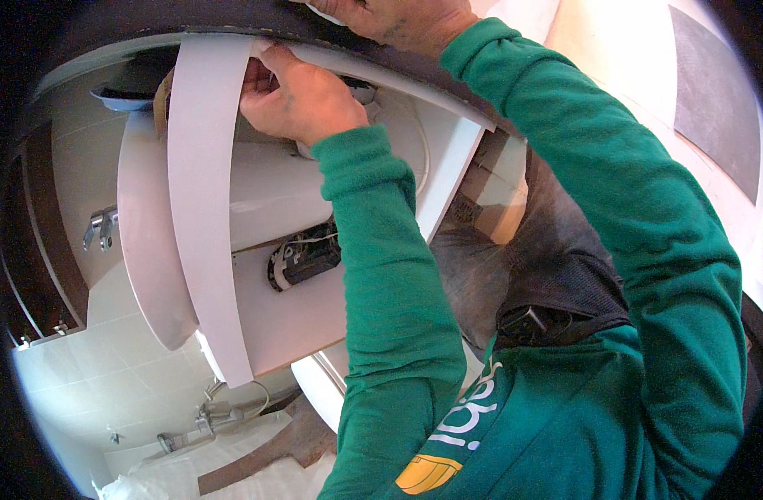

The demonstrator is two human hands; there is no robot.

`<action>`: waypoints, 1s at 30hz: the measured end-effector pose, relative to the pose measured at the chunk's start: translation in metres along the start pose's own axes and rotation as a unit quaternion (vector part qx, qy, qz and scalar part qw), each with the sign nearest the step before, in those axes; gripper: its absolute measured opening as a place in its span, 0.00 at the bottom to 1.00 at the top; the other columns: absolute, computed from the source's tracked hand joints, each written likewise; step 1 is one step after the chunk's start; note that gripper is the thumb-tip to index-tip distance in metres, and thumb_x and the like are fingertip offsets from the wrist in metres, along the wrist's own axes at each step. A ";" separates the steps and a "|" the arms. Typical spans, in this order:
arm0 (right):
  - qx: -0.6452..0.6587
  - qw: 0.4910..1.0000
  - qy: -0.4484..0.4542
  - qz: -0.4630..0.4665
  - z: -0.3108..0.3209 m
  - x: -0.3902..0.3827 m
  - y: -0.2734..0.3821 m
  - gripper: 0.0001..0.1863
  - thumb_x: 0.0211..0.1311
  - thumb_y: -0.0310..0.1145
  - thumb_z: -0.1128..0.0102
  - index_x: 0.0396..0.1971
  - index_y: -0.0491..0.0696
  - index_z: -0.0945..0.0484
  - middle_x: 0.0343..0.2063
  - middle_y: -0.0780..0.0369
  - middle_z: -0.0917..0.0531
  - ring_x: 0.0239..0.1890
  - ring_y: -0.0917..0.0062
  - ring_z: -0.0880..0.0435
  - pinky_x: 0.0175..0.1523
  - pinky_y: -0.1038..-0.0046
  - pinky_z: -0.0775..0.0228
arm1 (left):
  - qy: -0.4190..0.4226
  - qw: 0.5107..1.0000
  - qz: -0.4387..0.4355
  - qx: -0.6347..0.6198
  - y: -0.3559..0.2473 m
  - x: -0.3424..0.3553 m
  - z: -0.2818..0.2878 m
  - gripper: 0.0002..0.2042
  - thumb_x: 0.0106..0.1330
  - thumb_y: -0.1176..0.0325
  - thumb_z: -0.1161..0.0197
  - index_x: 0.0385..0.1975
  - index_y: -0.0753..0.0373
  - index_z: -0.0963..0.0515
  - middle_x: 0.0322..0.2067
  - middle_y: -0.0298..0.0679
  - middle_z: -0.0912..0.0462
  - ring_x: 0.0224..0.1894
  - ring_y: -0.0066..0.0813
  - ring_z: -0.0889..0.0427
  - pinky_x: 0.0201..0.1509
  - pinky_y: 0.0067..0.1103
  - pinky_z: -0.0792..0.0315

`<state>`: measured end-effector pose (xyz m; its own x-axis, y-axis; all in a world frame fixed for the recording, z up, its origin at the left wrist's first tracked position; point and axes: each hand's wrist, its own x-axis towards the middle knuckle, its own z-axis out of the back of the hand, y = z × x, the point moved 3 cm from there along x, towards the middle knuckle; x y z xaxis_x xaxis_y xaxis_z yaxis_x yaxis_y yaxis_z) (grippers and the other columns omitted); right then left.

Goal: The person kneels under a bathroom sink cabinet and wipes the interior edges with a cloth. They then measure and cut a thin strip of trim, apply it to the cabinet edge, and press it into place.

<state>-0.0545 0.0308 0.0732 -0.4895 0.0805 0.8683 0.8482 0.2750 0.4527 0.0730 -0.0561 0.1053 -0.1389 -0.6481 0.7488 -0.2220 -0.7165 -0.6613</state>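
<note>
Hands under dark counter edge (231, 21) | left hand (302, 96) closed on fitting beneath white basin (265, 192), centre-left | right hand (406, 21) pressed on top, grip cannot be told | risk judged: fitting dropped if grip slackens, view blocked by white panel (202, 208).

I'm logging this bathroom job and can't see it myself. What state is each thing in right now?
left hand: fingers curled, gripping under the countertop edge by the white panel.
right hand: resting on the dark countertop rim; partly out of view.
white panel: unattached at its lower end, leaning across the cabinet front.
white basin underside: exposed.
dark drain fitting: in place under the basin.
wall tap: mounted; whether open cannot be told.
</note>
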 end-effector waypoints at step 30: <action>-0.042 0.998 0.031 -0.021 0.006 0.008 0.002 0.45 0.64 0.53 0.31 0.67 0.37 0.41 0.45 0.44 0.23 0.43 0.51 0.17 0.45 0.58 0.21 | -0.122 0.985 0.101 -0.068 -0.005 -0.011 -0.019 0.13 0.69 0.66 0.37 0.44 0.70 0.24 0.42 0.40 0.19 0.42 0.29 0.23 0.51 0.26 0.27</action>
<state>-0.0581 0.0376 0.0795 -0.5136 0.0097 0.8580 0.8424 0.1959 0.5021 0.0577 -0.0406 0.1018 0.0398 -0.8281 0.5591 -0.3426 -0.5369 -0.7709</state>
